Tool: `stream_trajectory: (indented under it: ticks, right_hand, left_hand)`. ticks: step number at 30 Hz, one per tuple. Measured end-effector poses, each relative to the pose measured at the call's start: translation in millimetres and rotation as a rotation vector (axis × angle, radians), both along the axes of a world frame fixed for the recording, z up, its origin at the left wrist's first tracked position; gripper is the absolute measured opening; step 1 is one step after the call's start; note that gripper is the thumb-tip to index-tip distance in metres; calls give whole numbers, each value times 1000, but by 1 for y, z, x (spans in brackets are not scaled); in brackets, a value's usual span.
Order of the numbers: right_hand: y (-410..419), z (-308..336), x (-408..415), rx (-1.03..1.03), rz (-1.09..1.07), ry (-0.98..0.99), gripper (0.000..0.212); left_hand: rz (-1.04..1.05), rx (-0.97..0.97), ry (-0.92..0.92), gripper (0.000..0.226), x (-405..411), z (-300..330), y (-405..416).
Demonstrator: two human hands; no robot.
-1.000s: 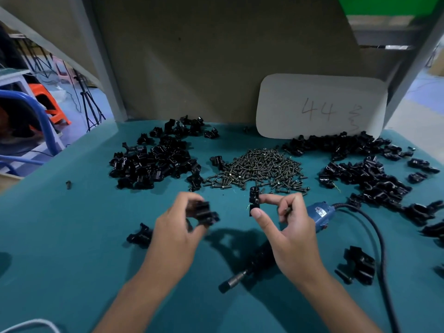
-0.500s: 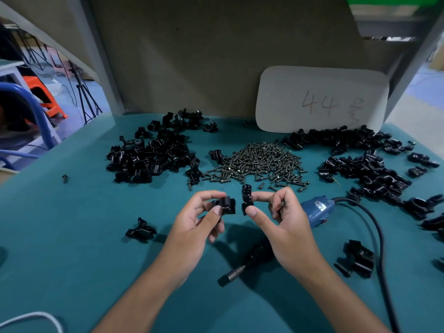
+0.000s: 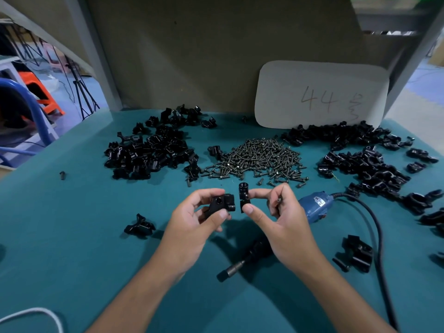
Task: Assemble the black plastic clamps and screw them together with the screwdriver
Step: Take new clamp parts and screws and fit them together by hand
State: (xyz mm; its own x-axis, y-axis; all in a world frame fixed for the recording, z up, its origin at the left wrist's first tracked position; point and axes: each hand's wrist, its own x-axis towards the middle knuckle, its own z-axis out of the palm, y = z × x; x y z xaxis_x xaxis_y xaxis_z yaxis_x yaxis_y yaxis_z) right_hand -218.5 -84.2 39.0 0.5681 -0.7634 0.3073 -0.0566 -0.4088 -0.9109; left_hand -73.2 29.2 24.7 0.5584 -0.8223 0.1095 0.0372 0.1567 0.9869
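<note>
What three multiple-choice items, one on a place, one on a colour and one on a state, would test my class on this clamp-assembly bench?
1. Where does the heap of small dark metal screws lie?
A. between two heaps of black parts
B. under the white card
C. by the white cable

2. What colour is the electric screwdriver's body?
A. orange
B. blue
C. green

3. How do the two black plastic clamp pieces stand?
A. screwed together
B. lying on the table
C. held apart, one per hand

Answers: 1 A, black parts flank it. 2 B, blue housing shows. 3 C, the left hand holds one piece, the right hand the other, with a gap between.
</note>
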Motion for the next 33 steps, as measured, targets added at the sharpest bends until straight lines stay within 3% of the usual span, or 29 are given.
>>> stream_trajectory:
  ticks: [6,14,25,33]
  right_hand:
    - [-1,-2,-2,-122,27,26,46]
    - [-1,-7,-2,-259,41,61,48]
    - [0,-9,0,-270,52,55,49]
    - [0,-10,-1,-278,53,68,49]
  left_hand:
    - [-47,-50,157,30,2,1,2]
    - [-158,-49,153,29,-4,3,3]
    - [-107,-12,-142,30,-6,1,3]
    - [-65,-7,-195,32,-9,1,2]
